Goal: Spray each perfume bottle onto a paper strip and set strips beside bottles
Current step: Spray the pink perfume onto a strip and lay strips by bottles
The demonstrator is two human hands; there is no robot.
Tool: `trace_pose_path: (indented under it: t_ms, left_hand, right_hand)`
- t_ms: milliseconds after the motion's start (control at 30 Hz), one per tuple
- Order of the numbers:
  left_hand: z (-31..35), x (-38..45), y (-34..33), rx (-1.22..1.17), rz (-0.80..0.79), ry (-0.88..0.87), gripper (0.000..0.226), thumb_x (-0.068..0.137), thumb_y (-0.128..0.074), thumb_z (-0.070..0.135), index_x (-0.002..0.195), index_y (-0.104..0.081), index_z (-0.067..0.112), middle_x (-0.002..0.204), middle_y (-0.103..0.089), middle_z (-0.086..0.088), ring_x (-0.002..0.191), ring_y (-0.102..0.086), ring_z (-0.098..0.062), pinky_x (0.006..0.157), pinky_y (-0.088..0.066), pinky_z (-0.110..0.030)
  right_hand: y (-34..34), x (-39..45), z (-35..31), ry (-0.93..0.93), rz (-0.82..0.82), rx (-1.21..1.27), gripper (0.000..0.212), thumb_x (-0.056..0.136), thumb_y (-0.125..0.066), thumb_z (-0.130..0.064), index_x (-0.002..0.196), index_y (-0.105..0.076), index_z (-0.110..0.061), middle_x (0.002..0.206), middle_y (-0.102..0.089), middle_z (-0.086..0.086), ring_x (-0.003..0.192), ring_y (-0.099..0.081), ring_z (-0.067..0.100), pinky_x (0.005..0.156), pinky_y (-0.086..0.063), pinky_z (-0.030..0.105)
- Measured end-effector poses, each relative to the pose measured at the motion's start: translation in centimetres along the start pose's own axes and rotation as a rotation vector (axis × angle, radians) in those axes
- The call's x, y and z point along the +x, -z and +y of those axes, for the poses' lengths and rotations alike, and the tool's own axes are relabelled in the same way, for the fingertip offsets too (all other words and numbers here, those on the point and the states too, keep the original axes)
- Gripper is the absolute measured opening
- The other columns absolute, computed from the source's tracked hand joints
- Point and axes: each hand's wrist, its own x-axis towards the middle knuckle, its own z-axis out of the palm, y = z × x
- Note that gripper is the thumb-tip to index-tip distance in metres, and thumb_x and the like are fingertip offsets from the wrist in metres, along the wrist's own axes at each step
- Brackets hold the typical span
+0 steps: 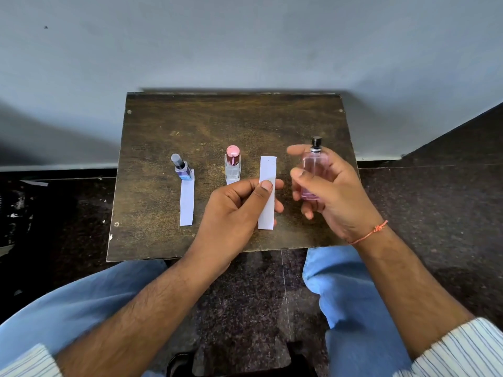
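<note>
My left hand (pixel 239 205) pinches a white paper strip (pixel 267 170) upright between thumb and fingers, above the middle of the small wooden table (pixel 217 126). My right hand (pixel 329 186) holds a clear pink perfume bottle (pixel 314 165) with a black spray head, just right of the strip; the index finger sticks out near the head. A blue bottle (pixel 183 170) stands at the left with a white strip (pixel 187 205) lying in front of it. A clear bottle with a pink cap (pixel 233 164) stands in the middle; a strip in front of it is mostly hidden by my left hand.
The table stands against a grey wall (pixel 245 50) on a dark speckled floor (pixel 435 200). My knees in blue jeans (pixel 348 289) flank the table's near edge. A dark stool (pixel 239 363) shows at the bottom.
</note>
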Motion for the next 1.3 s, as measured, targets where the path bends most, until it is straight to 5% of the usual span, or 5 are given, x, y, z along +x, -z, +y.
trace_pose_path:
  t_ms: [233,400,767,1000,1300]
  left_hand:
    - [0.0,0.3,-0.2,-0.016,0.009,0.007,0.024,0.11,-0.058,0.024,0.107,-0.081,0.019,0.079,-0.077,-0.002,0.064,-0.067,-0.018,0.072,-0.056,-0.036]
    - [-0.1,0.3,-0.3,-0.012,0.015,0.007,0.024,0.11,-0.058,0.024,0.107,-0.081,0.02,0.08,-0.077,-0.003,0.065,-0.066,-0.018,0.072,-0.055,-0.037]
    - [-0.2,0.5,-0.1,-0.019,0.027,0.019,0.026,0.11,-0.057,0.024,0.106,-0.08,0.013,0.079,-0.077,-0.002,0.064,-0.068,-0.016,0.067,-0.059,-0.031]
    - [-0.2,0.5,0.0,-0.013,0.026,0.011,0.024,0.109,-0.059,0.025,0.108,-0.082,0.016,0.08,-0.077,-0.003,0.066,-0.068,-0.017,0.07,-0.061,-0.036]
    - [-0.4,0.5,-0.1,0.05,0.044,0.012,0.023,0.109,-0.061,0.028,0.106,-0.083,0.023,0.08,-0.079,-0.002,0.068,-0.066,-0.022,0.076,-0.056,-0.044]
  right_hand:
    - [-0.4,0.0,0.2,0.018,-0.029,-0.19,0.037,0.103,-0.062,-0.036,0.14,-0.068,-0.038,0.092,-0.052,-0.005,0.084,-0.046,0.024,0.052,-0.043,0.028]
    - [-0.3,0.0,0.2,0.107,-0.085,-0.288,0.034,0.112,-0.054,-0.026,0.144,-0.065,-0.018,0.092,-0.069,-0.031,0.091,-0.064,-0.009,0.079,-0.048,0.01]
    - [0.0,0.0,0.5,0.385,-0.013,-0.495,0.044,0.09,-0.087,-0.018,0.132,-0.074,-0.011,0.122,-0.074,0.004,0.115,-0.071,0.015,0.104,-0.056,0.03]
    - [0.7,0.0,0.1,0.448,0.037,-0.57,0.044,0.082,-0.094,-0.026,0.122,-0.078,-0.017,0.109,-0.073,-0.004,0.1,-0.072,0.012,0.093,-0.058,0.028]
    - [-0.3,-0.2,-0.7,-0.02,0.179,-0.229,0.056,0.087,-0.072,-0.061,0.102,-0.075,-0.007,0.057,-0.057,-0.004,0.038,-0.056,0.017,0.034,-0.038,0.023]
